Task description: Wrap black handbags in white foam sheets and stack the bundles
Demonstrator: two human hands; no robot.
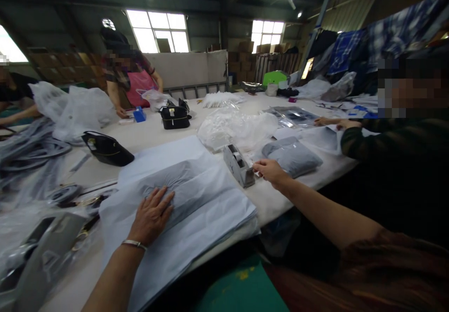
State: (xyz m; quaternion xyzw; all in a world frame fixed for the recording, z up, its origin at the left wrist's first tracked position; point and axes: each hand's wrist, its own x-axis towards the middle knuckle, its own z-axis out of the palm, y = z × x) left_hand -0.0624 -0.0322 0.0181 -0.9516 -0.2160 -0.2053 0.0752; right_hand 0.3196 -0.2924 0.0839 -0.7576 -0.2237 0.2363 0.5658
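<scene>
My left hand (pixel 152 214) lies flat with fingers spread on a bundle wrapped in white tissue paper (pixel 182 190), which sits on a stack of tissue sheets (pixel 210 223). My right hand (pixel 269 170) reaches to the grey tape dispenser (pixel 239 164), its fingers pinched at the dispenser's front end; what they pinch is too small to make out. A finished grey wrapped parcel (pixel 293 156) lies just beyond my right hand.
Black handbags (pixel 107 149) (pixel 174 117) stand on the long white table (pixel 154 132). Clear plastic bags (pixel 238 127) are heaped mid-table. Grey straps (pixel 28 148) lie at left. A person's sleeve (pixel 386 143) rests at right; other people work at the far left.
</scene>
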